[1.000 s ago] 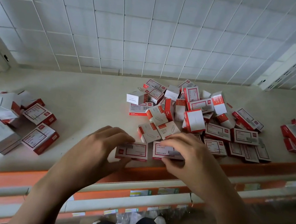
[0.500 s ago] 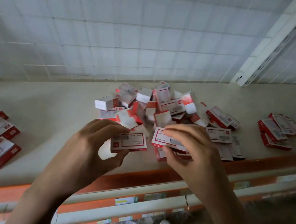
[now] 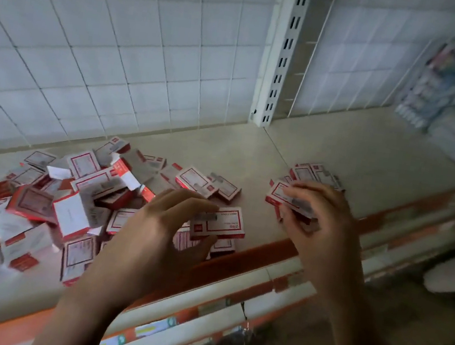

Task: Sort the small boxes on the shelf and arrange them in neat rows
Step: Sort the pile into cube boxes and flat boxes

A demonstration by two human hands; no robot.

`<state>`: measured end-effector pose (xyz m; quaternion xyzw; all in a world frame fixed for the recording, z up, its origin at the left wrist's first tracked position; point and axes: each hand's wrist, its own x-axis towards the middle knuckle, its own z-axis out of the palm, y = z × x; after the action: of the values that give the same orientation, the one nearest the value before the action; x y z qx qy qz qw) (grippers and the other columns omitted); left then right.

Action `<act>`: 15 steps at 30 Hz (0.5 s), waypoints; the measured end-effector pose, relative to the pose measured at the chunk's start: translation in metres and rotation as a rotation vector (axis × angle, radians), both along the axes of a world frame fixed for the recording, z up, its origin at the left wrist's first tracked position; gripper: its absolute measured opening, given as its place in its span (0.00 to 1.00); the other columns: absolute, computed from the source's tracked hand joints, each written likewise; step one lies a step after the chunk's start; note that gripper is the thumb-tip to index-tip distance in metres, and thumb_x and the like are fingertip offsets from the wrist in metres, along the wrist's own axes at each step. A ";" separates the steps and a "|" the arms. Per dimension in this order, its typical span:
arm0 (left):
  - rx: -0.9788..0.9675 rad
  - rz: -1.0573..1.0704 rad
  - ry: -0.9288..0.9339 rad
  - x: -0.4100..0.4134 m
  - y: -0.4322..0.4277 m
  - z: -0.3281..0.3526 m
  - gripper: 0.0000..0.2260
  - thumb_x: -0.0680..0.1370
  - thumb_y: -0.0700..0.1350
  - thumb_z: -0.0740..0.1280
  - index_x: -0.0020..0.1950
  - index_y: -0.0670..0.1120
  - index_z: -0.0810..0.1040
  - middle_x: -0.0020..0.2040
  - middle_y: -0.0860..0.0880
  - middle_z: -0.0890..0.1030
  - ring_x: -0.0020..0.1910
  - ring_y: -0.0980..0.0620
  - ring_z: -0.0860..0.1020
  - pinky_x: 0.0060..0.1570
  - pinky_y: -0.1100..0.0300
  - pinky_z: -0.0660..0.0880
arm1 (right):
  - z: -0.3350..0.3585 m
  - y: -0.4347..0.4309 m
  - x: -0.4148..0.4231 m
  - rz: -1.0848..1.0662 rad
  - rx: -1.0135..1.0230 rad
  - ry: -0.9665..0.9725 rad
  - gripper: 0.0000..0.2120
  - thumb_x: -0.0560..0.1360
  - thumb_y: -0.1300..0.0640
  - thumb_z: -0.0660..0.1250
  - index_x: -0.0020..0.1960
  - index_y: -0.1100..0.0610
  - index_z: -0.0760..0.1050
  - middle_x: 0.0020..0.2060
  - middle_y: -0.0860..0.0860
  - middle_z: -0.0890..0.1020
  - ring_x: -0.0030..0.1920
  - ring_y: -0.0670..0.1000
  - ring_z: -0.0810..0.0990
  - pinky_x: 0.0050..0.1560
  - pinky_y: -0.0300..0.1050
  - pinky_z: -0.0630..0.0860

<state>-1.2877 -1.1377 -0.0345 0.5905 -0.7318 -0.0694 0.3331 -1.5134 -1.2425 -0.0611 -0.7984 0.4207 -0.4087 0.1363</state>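
On the shelf (image 3: 253, 152), a loose pile (image 3: 74, 199) of red-and-white boxes sprawls at left, and a small stack (image 3: 315, 172) lies at right. Our left hand (image 3: 157, 238) pinches one box (image 3: 221, 224) between thumb and curled fingers, near the front edge. Our right hand (image 3: 327, 225) curls over a second box (image 3: 282, 193), gripping it just beside the stack.

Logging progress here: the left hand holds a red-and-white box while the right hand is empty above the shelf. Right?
Not empty: in the head view the right hand pinches a second box above the shelf. The left hand does hold a red-and-white box.
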 end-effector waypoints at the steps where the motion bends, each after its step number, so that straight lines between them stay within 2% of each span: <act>1: 0.012 -0.008 0.000 -0.008 -0.006 -0.002 0.17 0.74 0.55 0.67 0.59 0.49 0.79 0.57 0.55 0.79 0.55 0.57 0.77 0.53 0.63 0.76 | -0.001 -0.006 -0.007 -0.040 0.003 -0.023 0.14 0.75 0.56 0.68 0.58 0.61 0.78 0.59 0.55 0.78 0.61 0.51 0.77 0.58 0.40 0.78; 5: 0.044 0.010 -0.010 -0.033 -0.031 -0.010 0.16 0.74 0.54 0.70 0.59 0.48 0.79 0.57 0.54 0.79 0.55 0.55 0.77 0.52 0.57 0.79 | -0.005 -0.030 -0.032 -0.138 0.012 -0.073 0.12 0.75 0.56 0.67 0.56 0.61 0.78 0.58 0.56 0.78 0.60 0.53 0.78 0.53 0.45 0.82; 8: 0.049 0.024 -0.023 -0.044 -0.048 -0.014 0.15 0.74 0.49 0.72 0.59 0.47 0.79 0.56 0.53 0.79 0.54 0.56 0.77 0.52 0.58 0.79 | -0.009 -0.040 -0.046 -0.142 0.012 -0.064 0.11 0.75 0.57 0.67 0.55 0.60 0.78 0.57 0.55 0.78 0.59 0.53 0.78 0.52 0.45 0.82; 15: 0.032 0.036 -0.046 -0.067 -0.081 -0.015 0.14 0.75 0.51 0.69 0.59 0.46 0.79 0.55 0.51 0.79 0.51 0.55 0.76 0.47 0.60 0.79 | -0.017 -0.050 -0.065 -0.194 0.093 -0.031 0.13 0.74 0.54 0.67 0.55 0.59 0.78 0.57 0.55 0.78 0.59 0.53 0.78 0.51 0.45 0.82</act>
<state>-1.3548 -1.2192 -0.0498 0.6102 -0.7273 -0.0615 0.3081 -1.5788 -1.2930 -0.0780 -0.7403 0.5123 -0.4122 0.1398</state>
